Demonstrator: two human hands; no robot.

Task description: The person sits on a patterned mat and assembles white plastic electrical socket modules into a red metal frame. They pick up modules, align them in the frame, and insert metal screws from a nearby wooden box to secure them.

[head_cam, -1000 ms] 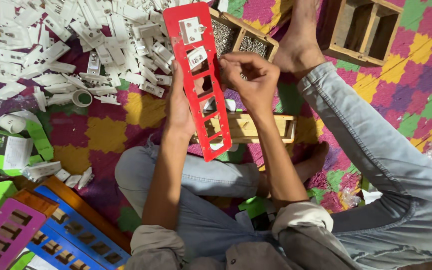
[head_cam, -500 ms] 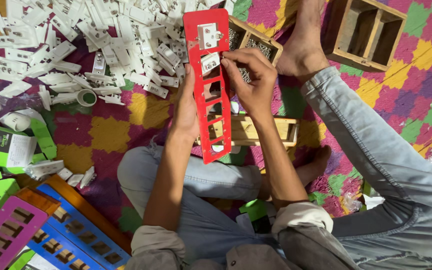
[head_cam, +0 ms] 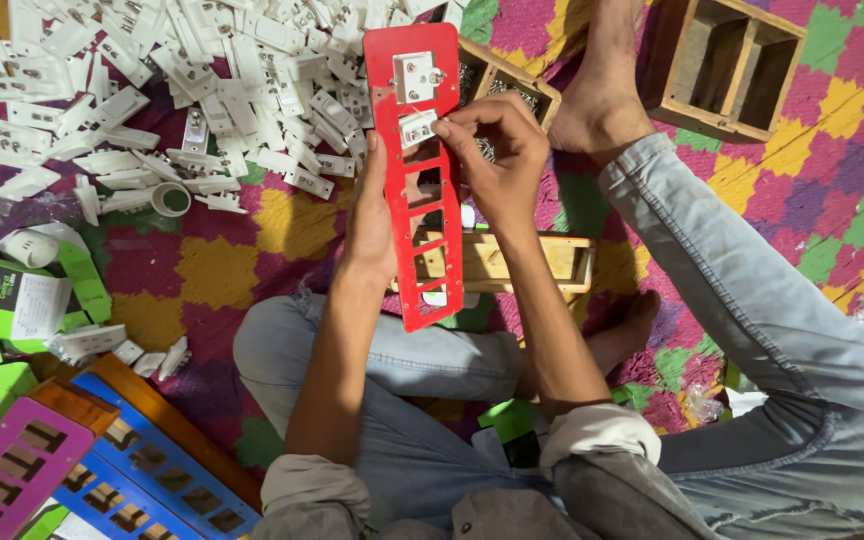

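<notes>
Left hand (head_cam: 372, 225) clamps the long red slotted plastic panel (head_cam: 422, 180) by its edge, right hand (head_cam: 497, 150) fingertips pinch a small white switch insert (head_cam: 418, 128); panel looks light, stiff, best held edgewise.

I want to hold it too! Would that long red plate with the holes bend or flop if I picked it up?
Probably not: the red plate stays straight while the left hand grips only one edge. It looks thin, so likely light. The white part under the right hand might drop out if tipped.
</notes>
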